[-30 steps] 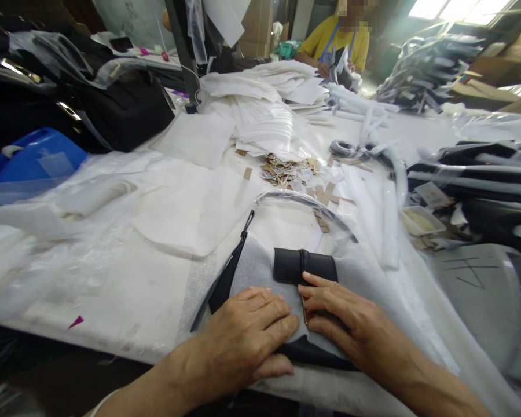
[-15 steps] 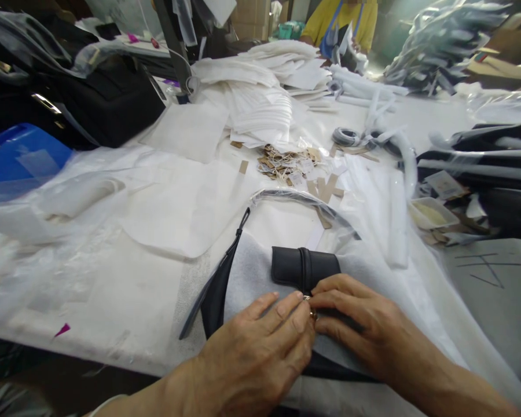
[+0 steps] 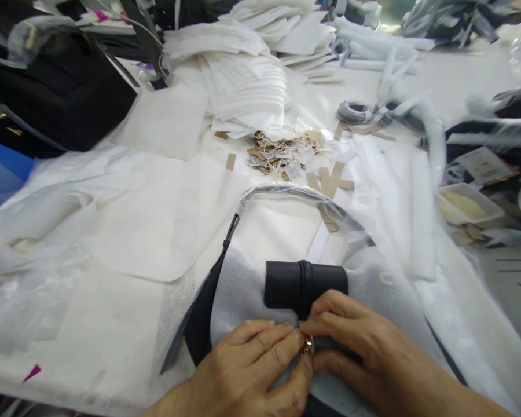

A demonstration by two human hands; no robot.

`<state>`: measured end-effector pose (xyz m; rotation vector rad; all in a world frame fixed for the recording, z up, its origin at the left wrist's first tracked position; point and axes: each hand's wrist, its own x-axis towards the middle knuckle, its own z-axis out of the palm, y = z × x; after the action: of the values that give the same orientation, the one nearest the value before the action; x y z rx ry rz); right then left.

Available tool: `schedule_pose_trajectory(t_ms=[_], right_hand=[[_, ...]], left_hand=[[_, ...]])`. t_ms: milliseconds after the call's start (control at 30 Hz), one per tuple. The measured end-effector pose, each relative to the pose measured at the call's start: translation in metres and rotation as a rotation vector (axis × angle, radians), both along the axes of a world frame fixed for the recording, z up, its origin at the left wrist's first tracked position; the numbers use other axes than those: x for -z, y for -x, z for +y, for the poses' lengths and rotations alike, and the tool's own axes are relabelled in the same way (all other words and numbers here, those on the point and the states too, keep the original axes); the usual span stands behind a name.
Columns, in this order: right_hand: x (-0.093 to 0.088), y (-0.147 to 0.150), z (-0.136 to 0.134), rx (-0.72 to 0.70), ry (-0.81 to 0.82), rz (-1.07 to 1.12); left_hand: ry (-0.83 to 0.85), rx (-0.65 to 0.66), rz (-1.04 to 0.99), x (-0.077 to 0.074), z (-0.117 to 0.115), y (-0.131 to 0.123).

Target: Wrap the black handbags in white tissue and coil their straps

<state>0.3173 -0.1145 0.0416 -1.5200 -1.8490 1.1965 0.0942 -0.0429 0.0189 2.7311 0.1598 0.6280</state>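
Observation:
A dark handbag lies in front of me, with grey protective sheet (image 3: 238,301) over its face and its handle (image 3: 295,190) wrapped in clear film. The black flap (image 3: 282,284) with a raised band sits just beyond my fingers. My left hand (image 3: 260,365) presses on the bag from the left, fingertips closed against a small gold metal clasp (image 3: 307,346). From the right, my right hand (image 3: 364,341) pinches at the same clasp and the end of the band. Fingers partly hide the clasp.
Stacked white foam sheets (image 3: 243,87) stand at the back. Paper tags with strings (image 3: 282,153) and brown card strips (image 3: 330,179) lie beyond the bag. A plastic tray (image 3: 466,202) is at right, a black bag (image 3: 61,87) at left.
The view has tipped down and moved closer, so the co-worker at the back is out of frame. Both hands stay at the clasp, and more of its gold metal shows between the fingers.

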Motion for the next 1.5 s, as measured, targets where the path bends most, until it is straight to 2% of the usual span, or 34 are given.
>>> schedule_pose_trajectory(t_ms=[133, 267, 667, 900, 1033, 1133, 1200, 1367, 1433, 1500], right_hand=[[-0.003, -0.002, 0.005, 0.013, 0.015, 0.051], [-0.006, 0.000, 0.006, 0.008, -0.024, 0.008], [-0.020, 0.015, 0.012, -0.121, -0.143, -0.464], [-0.021, 0.034, 0.000, 0.011, -0.205, -0.712], [-0.016, 0.046, -0.008, 0.088, -0.324, -0.834], [-0.012, 0.050, -0.014, 0.135, -0.417, -0.833], [-0.012, 0.049, -0.017, 0.158, -0.435, -0.774], [-0.024, 0.037, -0.024, 0.174, -0.414, -0.568], [-0.025, 0.029, -0.031, 0.144, -0.458, -0.611], [-0.021, 0.019, -0.042, 0.117, -0.513, -0.673]], left_hand=[[0.014, 0.002, 0.016, -0.003, 0.001, 0.000], [0.005, 0.038, 0.040, -0.006, 0.000, 0.001], [-0.015, 0.022, 0.024, -0.003, -0.009, 0.006], [-0.006, 0.006, 0.079, -0.001, -0.011, 0.008], [-0.154, -0.005, -0.020, 0.000, -0.016, 0.013], [-0.273, -0.024, -0.089, -0.002, -0.022, 0.016], [-0.295, -0.035, -0.100, -0.008, -0.026, 0.017], [-0.188, -0.069, -0.100, -0.023, -0.024, 0.021], [-0.141, -0.100, -0.092, -0.022, -0.021, 0.026], [-0.125, -0.123, -0.112, -0.013, -0.017, 0.031]])
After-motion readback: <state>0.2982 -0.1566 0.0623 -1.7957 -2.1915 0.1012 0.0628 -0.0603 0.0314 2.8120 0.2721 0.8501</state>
